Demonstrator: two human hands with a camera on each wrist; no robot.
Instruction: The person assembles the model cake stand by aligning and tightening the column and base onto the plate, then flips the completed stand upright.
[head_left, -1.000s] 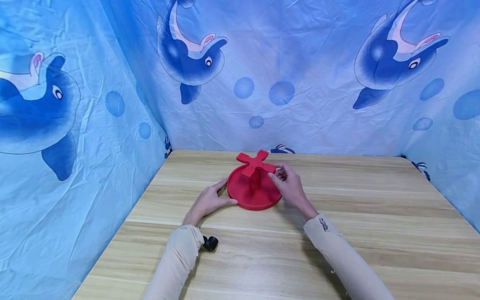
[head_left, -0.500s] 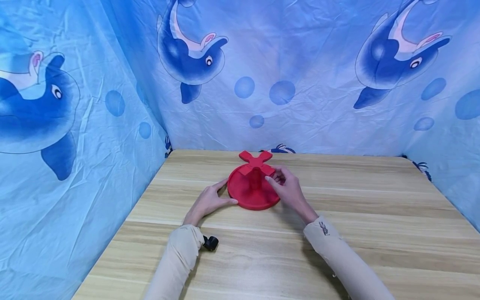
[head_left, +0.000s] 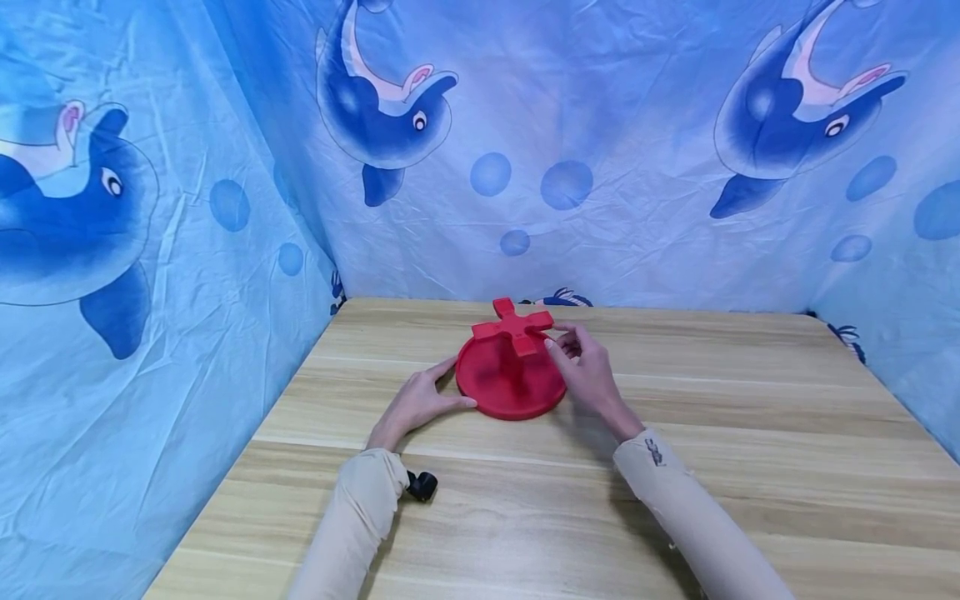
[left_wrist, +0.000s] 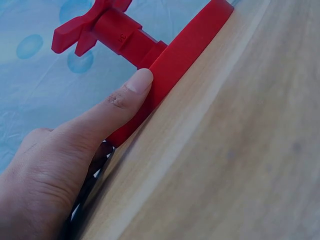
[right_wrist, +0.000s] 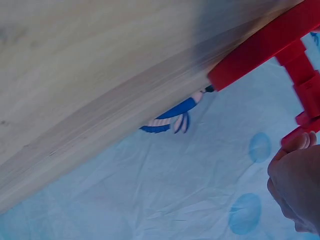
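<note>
**Cross turned, base held steady**

The red cross atop the post has been brought to a new angle within the last second, seemingly by a clockwise turn as seen from above. The round base has been kept in nearly the same spot on the bench, toward its far edge, between the two hands.

The near rim is pressed by the thumb of the left hand, the left side being reached round by its fingers, so that the base is clasped. The right hand has been shifted slightly outward over the last half second; its fingers are bent at the tip of one arm of the cross, but whether that arm is pinched or only touched cannot be told.

A fresh hold for turning is suggested, the base being steadied meanwhile.
</note>
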